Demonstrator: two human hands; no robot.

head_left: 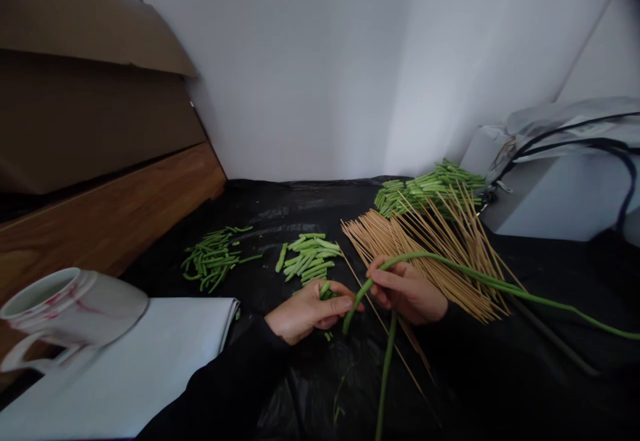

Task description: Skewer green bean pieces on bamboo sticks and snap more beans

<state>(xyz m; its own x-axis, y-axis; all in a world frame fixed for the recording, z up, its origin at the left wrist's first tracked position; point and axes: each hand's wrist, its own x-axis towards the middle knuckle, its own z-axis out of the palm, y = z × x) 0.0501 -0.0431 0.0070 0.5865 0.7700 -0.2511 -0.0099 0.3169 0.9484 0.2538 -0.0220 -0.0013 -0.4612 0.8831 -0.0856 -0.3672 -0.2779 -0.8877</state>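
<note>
While I watch from afar through the head camera, the left hand (316, 309) sits with its fingers curled nearly closed around a few short bean pieces (325, 291). I see its thumb tip right by the near end of a long green bean (470, 271); whether they touch, I cannot tell. On my view's other side, the right hand (410, 291) pinches that bean between thumb and fingers, barely parted, and the bean arches over the hand and trails off to the right. Another green length (387, 368) hangs below this hand; I cannot tell whether it is part of the same bean.

Beyond the left hand I make out a small pile of cut pieces (313, 256) on the black plastic sheet (300, 388), with thinner green bits (213, 258) heaped farther left. Wooden skewers (435, 254) lie fanned out behind the right hand, and a larger bean heap (435, 188) rests beyond them, near the wall (320, 74). At far left, I see a white mug (95, 311) lying tilted on a folded white sheet (165, 341).
</note>
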